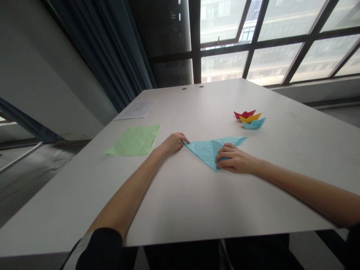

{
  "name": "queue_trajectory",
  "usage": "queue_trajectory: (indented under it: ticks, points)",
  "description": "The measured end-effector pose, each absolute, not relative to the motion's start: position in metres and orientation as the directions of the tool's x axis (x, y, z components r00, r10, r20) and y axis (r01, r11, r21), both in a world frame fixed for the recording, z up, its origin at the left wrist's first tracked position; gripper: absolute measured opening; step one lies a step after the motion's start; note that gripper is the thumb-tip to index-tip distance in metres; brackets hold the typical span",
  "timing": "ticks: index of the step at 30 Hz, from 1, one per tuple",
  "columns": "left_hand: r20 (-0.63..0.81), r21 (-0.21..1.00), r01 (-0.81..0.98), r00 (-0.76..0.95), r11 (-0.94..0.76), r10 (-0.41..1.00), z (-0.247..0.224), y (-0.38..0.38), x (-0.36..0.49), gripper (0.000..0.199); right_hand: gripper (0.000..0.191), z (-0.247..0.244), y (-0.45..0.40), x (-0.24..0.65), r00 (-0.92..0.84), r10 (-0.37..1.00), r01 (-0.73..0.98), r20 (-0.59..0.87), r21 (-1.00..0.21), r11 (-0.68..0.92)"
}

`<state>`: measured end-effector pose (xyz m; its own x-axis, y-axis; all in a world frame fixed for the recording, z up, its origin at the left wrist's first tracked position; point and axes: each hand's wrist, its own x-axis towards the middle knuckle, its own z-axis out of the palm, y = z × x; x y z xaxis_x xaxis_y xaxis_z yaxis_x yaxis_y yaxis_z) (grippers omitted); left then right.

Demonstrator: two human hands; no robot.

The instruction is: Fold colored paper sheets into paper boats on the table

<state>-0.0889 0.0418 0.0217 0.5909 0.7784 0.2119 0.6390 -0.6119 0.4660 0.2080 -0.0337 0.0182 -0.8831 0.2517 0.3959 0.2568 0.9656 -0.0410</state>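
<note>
A light blue sheet of origami paper (206, 150), folded to a triangle and covered with crease lines, lies on the table in front of me. My left hand (174, 143) pinches its left corner between thumb and fingers. Over the lower right part of the sheet, my right hand (234, 159) has its fingers bent and closed on the paper, hiding that portion. The right tip of the sheet sticks out beyond the fingers, slightly raised. Left of my left hand rests a creased light green sheet of paper (135, 140), lying open.
Three small folded paper boats, red (244, 114), yellow (250, 118) and blue (254, 123), stand close together at the right. A printed white sheet (136, 110) lies at the table's left edge. The white table (180, 210) reaches toward windows (225, 65) and a dark blue curtain (112, 48).
</note>
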Motion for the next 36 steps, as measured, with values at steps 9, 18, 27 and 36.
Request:
queue_trajectory:
  ticks: [9, 18, 27, 36]
  points:
    - [0.143, 0.312, 0.743, 0.579, -0.592, 0.803, 0.032, 0.034, -0.083, 0.038, 0.022, 0.017, -0.033, 0.208, -0.885, 0.255, 0.257, 0.388, -0.047, 0.965]
    - [0.199, -0.009, 0.875, 0.477, -0.485, 0.856, 0.037, -0.023, -0.014, 0.039, 0.023, 0.021, -0.035, 0.206, -0.886, 0.255, 0.266, 0.388, -0.027, 0.964]
    - [-0.039, -0.007, 0.937, 0.348, -0.349, 0.937, 0.028, -0.043, -0.001, 0.06, 0.022, 0.018, -0.032, 0.207, -0.886, 0.247, 0.252, 0.393, -0.039, 0.967]
    - [-0.132, -0.039, 0.979, 0.192, -0.199, 0.972, 0.035, -0.04, -0.006, 0.061, 0.022, 0.016, -0.032, 0.208, -0.885, 0.256, 0.262, 0.388, -0.041, 0.964]
